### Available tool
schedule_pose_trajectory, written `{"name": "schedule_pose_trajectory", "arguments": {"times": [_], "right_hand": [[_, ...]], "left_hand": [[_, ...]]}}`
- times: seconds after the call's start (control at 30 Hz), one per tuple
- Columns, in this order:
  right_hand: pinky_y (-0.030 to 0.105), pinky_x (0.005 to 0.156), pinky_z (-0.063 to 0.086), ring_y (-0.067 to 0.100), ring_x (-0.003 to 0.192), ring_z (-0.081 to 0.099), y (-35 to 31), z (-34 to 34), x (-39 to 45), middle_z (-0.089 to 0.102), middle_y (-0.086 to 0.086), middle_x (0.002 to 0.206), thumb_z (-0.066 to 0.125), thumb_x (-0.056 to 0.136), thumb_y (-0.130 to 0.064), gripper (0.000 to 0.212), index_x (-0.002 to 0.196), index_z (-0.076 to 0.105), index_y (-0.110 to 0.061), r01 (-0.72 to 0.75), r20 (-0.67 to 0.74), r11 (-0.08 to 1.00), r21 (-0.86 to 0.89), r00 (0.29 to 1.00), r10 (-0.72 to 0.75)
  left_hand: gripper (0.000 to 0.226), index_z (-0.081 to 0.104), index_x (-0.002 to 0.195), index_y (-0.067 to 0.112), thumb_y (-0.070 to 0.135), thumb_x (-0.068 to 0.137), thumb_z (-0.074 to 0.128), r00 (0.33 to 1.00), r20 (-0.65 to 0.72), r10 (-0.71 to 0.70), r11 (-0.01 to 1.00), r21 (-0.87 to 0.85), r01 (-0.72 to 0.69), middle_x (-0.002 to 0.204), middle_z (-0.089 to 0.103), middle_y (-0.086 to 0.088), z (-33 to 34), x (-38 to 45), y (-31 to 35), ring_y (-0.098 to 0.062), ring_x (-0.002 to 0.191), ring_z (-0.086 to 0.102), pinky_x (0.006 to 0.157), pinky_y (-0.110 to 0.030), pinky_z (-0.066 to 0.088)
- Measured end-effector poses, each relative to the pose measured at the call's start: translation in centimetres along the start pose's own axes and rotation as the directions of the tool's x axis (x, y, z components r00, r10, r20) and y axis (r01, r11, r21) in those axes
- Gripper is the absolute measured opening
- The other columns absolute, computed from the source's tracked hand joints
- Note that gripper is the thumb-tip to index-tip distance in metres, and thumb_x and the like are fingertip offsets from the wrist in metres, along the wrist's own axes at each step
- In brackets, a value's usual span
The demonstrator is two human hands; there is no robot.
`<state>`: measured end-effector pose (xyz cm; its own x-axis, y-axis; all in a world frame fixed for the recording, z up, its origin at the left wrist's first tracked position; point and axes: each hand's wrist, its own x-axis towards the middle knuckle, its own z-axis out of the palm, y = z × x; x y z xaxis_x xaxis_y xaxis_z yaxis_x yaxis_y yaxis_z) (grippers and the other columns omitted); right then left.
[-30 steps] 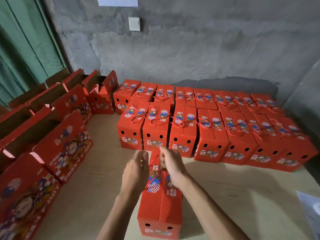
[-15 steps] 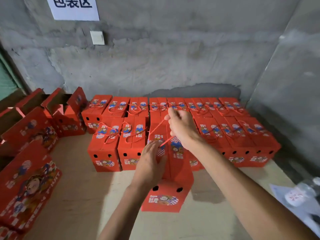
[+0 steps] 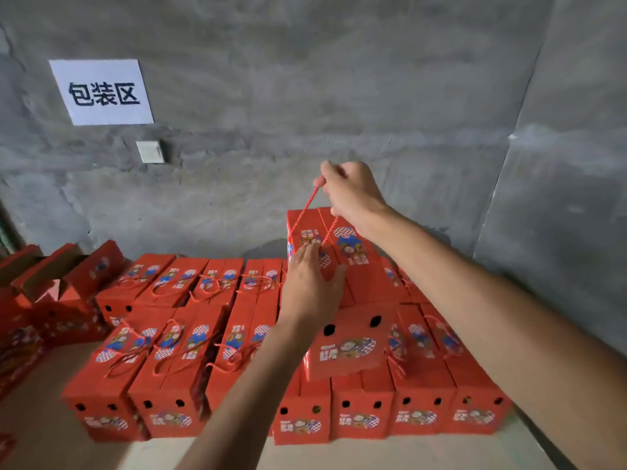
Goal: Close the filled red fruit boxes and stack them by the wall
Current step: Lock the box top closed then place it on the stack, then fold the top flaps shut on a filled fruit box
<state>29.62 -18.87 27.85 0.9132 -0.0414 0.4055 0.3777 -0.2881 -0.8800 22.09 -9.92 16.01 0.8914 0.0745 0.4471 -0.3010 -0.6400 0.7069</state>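
Packing area: bare concrete wall [image 3: 339, 79], packing-zone sign [image 3: 101, 92], boxes [image 3: 176, 351].

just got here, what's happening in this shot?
A person is carrying a closed red fruit box over the rows of closed boxes by the concrete wall. The right hand has a grip on its rope handle; the left hand lies flat on its top. It is tilted, not yet set down.
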Motion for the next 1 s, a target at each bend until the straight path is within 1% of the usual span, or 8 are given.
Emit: {"name": "schedule_pose_trajectory", "arguments": {"times": [0.07, 0.2, 0.3, 0.57, 0.73, 0.83, 0.9, 1.0], "right_hand": [[0.027, 0.054, 0.042, 0.002, 0.039, 0.050, 1.9, -2.2, 3.5, 0.060, -0.014, 0.051, 0.050, 0.102, -0.027, 0.043, 0.064, 0.067, -0.020, -0.003, -0.012, 0.999, -0.046, 1.000, 0.002], [0.030, 0.057, 0.044, 0.004, 0.039, 0.052, 7.1, -7.1, 10.5, 0.070, 0.001, 0.076, 0.048, 0.104, -0.026, 0.041, 0.068, 0.068, -0.019, -0.047, -0.068, 0.992, -0.118, 0.997, 0.039], [0.032, 0.063, 0.046, 0.015, 0.056, 0.059, 11.5, -11.0, 15.4, 0.069, 0.001, 0.077, 0.045, 0.106, -0.029, 0.042, 0.072, 0.068, -0.018, -0.107, -0.108, 0.983, -0.149, 0.990, 0.091], [0.029, 0.058, 0.046, 0.019, 0.052, 0.054, 23.7, -17.9, 24.7, 0.063, 0.001, 0.069, 0.051, 0.100, -0.022, 0.031, 0.074, 0.068, -0.015, -0.237, -0.218, 0.958, -0.159, 0.955, 0.200], [0.026, 0.058, 0.048, 0.011, 0.046, 0.058, 32.3, -20.9, 24.8, 0.063, 0.002, 0.064, 0.056, 0.095, -0.012, 0.019, 0.080, 0.065, -0.008, -0.299, -0.247, 0.954, -0.018, 0.926, 0.286], [0.026, 0.066, 0.051, 0.011, 0.066, 0.068, 34.3, -21.9, 24.1, 0.074, -0.001, 0.076, 0.057, 0.098, -0.021, 0.024, 0.081, 0.072, -0.012, -0.247, -0.182, 0.934, -0.257, 0.962, 0.204], [0.029, 0.066, 0.048, 0.023, 0.076, 0.071, 34.3, -21.8, 23.2, 0.074, 0.004, 0.081, 0.056, 0.099, -0.029, 0.030, 0.081, 0.071, -0.011, -0.201, -0.089, 0.825, -0.528, 0.979, 0.182], [0.035, 0.071, 0.045, 0.036, 0.091, 0.068, 32.4, -20.9, 21.2, 0.071, 0.014, 0.094, 0.054, 0.098, -0.037, 0.030, 0.090, 0.069, -0.013, -0.050, -0.019, 0.383, -0.923, 0.996, 0.084]], "left_hand": [[0.062, 0.044, 0.150, 0.004, 0.033, 0.099, 0.065, 1.000, -0.009, 0.000, 1.000, -0.017, -0.001, 0.152, 0.049, -0.012, 4.0, 3.1, 0.6, -0.027, 0.144, 0.040, 0.121, -0.035, 0.029], [0.063, 0.042, 0.152, 0.008, 0.038, 0.100, 0.062, 0.999, 0.025, 0.035, 0.999, -0.019, -0.034, 0.149, 0.051, -0.010, 12.0, 9.8, 1.0, -0.026, 0.141, 0.043, 0.117, -0.041, 0.036], [0.066, 0.036, 0.155, 0.013, 0.040, 0.101, 0.060, 0.996, 0.066, 0.059, 0.998, -0.033, -0.057, 0.152, 0.049, -0.008, 18.2, 15.0, 1.3, -0.024, 0.141, 0.043, 0.117, -0.042, 0.038], [0.065, 0.032, 0.156, 0.008, 0.034, 0.102, 0.059, 0.967, 0.246, 0.071, 0.995, -0.082, -0.053, 0.157, 0.041, -0.012, 34.3, 23.7, 0.7, -0.028, 0.147, 0.035, 0.122, -0.044, 0.031], [0.027, 0.058, 0.120, -0.003, 0.017, 0.105, 0.048, 0.961, 0.274, -0.035, 0.993, -0.100, 0.064, 0.124, 0.059, -0.020, 41.1, 25.4, -0.6, -0.038, 0.116, 0.054, 0.100, -0.046, 0.044], [0.028, 0.057, 0.122, 0.001, 0.010, 0.102, 0.041, 0.967, 0.243, -0.075, 0.992, -0.084, 0.098, 0.127, 0.057, -0.018, 42.8, 25.6, -0.1, -0.040, 0.115, 0.055, 0.097, -0.050, 0.046], [0.033, 0.057, 0.127, 0.002, 0.005, 0.099, 0.041, 0.973, 0.221, -0.068, 0.992, -0.088, 0.089, 0.129, 0.057, -0.017, 42.8, 24.9, 0.1, -0.039, 0.117, 0.056, 0.098, -0.051, 0.046], [0.035, 0.058, 0.127, 0.005, 0.006, 0.094, 0.046, 0.968, 0.241, -0.064, 0.991, -0.103, 0.091, 0.124, 0.061, -0.019, 41.1, 23.9, 0.7, -0.042, 0.113, 0.058, 0.096, -0.052, 0.049]]}}
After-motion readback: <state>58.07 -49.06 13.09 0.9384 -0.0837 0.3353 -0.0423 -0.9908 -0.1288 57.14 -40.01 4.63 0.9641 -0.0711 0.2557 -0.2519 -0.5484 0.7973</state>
